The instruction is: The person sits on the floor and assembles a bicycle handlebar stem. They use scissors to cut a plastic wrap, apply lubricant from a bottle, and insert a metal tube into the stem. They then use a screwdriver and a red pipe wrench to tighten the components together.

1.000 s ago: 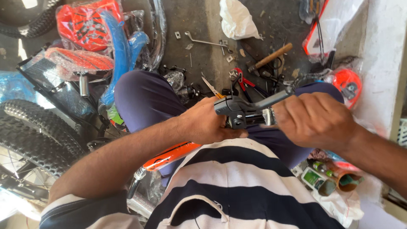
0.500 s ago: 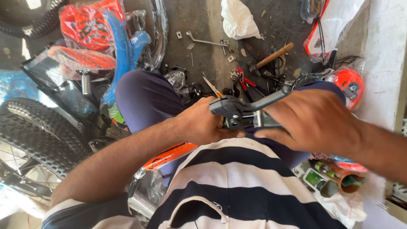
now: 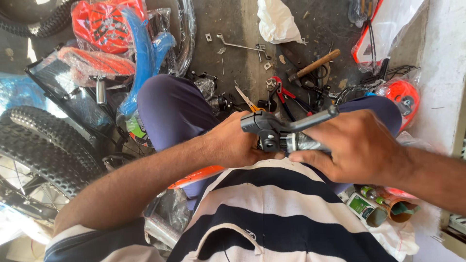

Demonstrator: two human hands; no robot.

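A black bicycle brake lever (image 3: 284,127) with its clamp sits on the end of a handlebar, held over my lap in front of my striped shirt. My left hand (image 3: 233,143) grips the left side, fingers curled beneath the clamp. My right hand (image 3: 354,145) is wrapped around the silvery bar end just right of the clamp, with the lever blade running above its knuckles. An orange bicycle frame tube (image 3: 196,177) lies under my left forearm. Which part my left fingers press is hidden.
On the concrete floor ahead lie a wooden-handled hammer (image 3: 313,65), red-handled pliers (image 3: 284,94), a thin wrench (image 3: 240,46) and small nuts. A knobby tyre (image 3: 43,145) is at left, wrapped orange and blue parts (image 3: 116,39) at the top left, small bottles (image 3: 374,204) at right.
The brake lever and both hands have shifted slightly to the right and downward in view. My grip on both sides stays the same.
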